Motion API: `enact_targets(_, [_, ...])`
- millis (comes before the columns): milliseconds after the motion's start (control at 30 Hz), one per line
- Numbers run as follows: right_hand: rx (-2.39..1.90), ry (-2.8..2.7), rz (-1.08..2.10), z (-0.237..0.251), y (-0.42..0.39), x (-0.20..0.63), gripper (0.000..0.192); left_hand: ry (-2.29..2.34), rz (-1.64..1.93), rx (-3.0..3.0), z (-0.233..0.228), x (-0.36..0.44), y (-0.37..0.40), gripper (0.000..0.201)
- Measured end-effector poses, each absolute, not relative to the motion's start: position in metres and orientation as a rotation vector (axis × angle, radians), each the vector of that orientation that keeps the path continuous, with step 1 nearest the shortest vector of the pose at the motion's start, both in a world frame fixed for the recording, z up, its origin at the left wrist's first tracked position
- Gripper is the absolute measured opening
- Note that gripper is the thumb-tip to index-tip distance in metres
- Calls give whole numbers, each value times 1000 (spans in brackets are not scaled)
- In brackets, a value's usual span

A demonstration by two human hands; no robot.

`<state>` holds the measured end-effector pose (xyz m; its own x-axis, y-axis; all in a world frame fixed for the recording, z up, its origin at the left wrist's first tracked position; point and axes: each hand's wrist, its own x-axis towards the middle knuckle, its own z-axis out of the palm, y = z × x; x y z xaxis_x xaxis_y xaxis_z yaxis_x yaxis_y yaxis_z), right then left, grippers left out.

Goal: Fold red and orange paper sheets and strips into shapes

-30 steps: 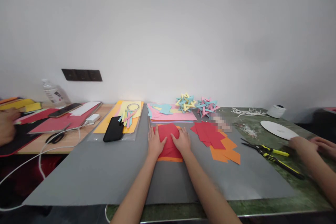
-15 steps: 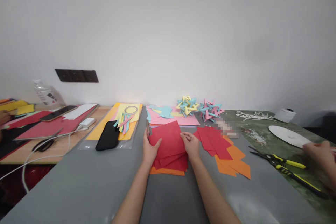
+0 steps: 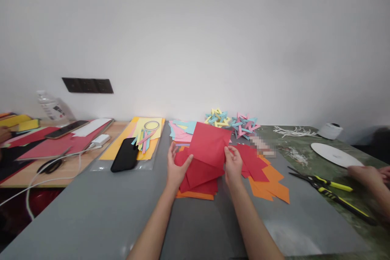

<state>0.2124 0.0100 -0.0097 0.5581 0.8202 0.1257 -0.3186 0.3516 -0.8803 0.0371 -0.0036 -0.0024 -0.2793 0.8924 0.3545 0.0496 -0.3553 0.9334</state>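
Note:
A red square paper sheet [image 3: 210, 142] is raised at a tilt over a pile of red sheets [image 3: 204, 174]. My right hand [image 3: 233, 164] pinches its right edge between thumb and fingers. On the other side, my left hand [image 3: 177, 170] has thumb and fingers spread apart at the pile's left side. Its thumb tip lies against the red paper near the raised sheet's lower left corner. Orange sheets [image 3: 198, 196] peek out from beneath the pile. Right of my right hand lie loose red pieces [image 3: 254, 164] and orange pieces [image 3: 271, 187].
Behind stand two folded paper stars [image 3: 217, 118], one yellow and blue, one pink and blue. A black phone [image 3: 124, 155] and tape roll [image 3: 151, 125] lie left. Yellow-handled pliers [image 3: 323, 187] are on the right, near another person's hand [image 3: 365, 176] by a white disc [image 3: 333, 154].
My right hand has moved right and slightly up, carrying the top red sheet away from the pile. My left hand stays at the pile's left side, its thumb shifted slightly right.

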Motion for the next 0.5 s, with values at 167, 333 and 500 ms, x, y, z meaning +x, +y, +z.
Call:
enact_targets(167, [-740, -528, 1060, -4, 5, 191, 34, 813, 1546, 737, -5, 53, -5, 61])
enact_targets(333, [-747, -668, 1311, -2, -5, 170, 37, 708, 1524, 543, 2, 44, -2, 36])
enact_targets(500, [-703, -742, 1330, -5, -3, 173, 34, 846, 1456, 531, 3, 34, 3, 27])
